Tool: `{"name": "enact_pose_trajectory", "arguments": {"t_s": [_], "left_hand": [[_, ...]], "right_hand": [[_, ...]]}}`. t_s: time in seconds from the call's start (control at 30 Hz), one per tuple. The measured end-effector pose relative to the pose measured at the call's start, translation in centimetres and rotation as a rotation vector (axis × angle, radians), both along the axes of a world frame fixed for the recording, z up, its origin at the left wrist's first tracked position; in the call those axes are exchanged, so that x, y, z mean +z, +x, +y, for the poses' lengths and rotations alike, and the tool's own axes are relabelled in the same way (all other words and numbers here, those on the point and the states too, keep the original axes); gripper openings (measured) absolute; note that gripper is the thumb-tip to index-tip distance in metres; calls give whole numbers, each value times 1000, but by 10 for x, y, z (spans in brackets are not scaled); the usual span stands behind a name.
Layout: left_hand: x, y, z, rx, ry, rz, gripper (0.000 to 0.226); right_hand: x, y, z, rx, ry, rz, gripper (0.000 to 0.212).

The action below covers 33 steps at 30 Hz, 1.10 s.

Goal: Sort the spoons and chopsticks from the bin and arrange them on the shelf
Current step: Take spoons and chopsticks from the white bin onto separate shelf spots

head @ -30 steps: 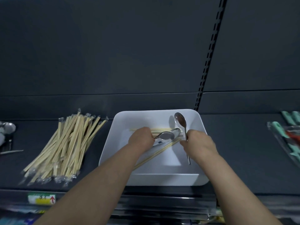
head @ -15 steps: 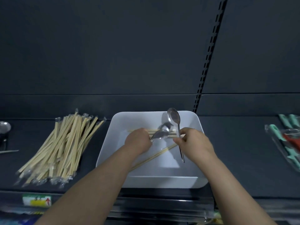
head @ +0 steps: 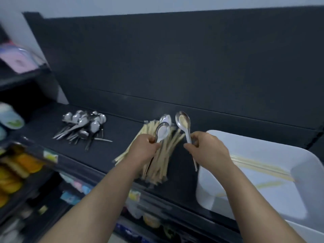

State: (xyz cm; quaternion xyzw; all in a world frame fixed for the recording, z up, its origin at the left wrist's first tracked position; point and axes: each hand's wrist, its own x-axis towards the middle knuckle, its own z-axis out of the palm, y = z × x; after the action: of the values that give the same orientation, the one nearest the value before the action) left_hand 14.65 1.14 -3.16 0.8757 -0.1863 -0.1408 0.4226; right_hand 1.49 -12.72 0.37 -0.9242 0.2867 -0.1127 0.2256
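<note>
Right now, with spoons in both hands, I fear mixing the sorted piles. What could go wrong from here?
The left hand grips two spoons and the right hand pinches a third spoon, seemingly above the chopstick pile; a slip could drop them there instead of onto the spoon pile. Loose chopsticks lying in the bin may get overlooked.

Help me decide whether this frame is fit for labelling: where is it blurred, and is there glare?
Head view: left edge smeared, the shelf goods streaked; centre fairly sharp, with left hand and right hand clear; bright reflections in the bowls of the left spoons and right spoon; bin soft toward the right edge.
</note>
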Motion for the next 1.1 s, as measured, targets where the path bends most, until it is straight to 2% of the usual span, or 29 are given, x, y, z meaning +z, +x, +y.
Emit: {"name": "enact_pose_trajectory", "arguments": {"t_s": [0.17, 0.33, 0.47, 0.73, 0.83, 0.9, 0.97, 1.1], "left_hand": [[-15, 70, 103, 91, 23, 26, 24], [-19, 135, 193, 130, 55, 36, 22], [-26, 170, 239, 177, 45, 55, 22], [-39, 215, 279, 241, 56, 61, 19], [-40, 236, 286, 278, 90, 52, 29], [-39, 255, 290, 296, 105, 44, 28], [-38, 277, 292, 309, 116, 25, 25], [-37, 326, 286, 334, 180, -4, 30]], "right_hand": [[-12, 81, 88, 104, 55, 70, 33], [-26, 160, 173, 159, 84, 113, 20], [-32, 201, 214, 190, 81, 181, 18], [-38, 270, 251, 224, 101, 209, 17], [-42, 299, 256, 241, 110, 208, 13], [-44, 321, 259, 251, 103, 203, 23], [-49, 347, 259, 261, 104, 191, 13], [-52, 399, 253, 281, 96, 182, 18]]}}
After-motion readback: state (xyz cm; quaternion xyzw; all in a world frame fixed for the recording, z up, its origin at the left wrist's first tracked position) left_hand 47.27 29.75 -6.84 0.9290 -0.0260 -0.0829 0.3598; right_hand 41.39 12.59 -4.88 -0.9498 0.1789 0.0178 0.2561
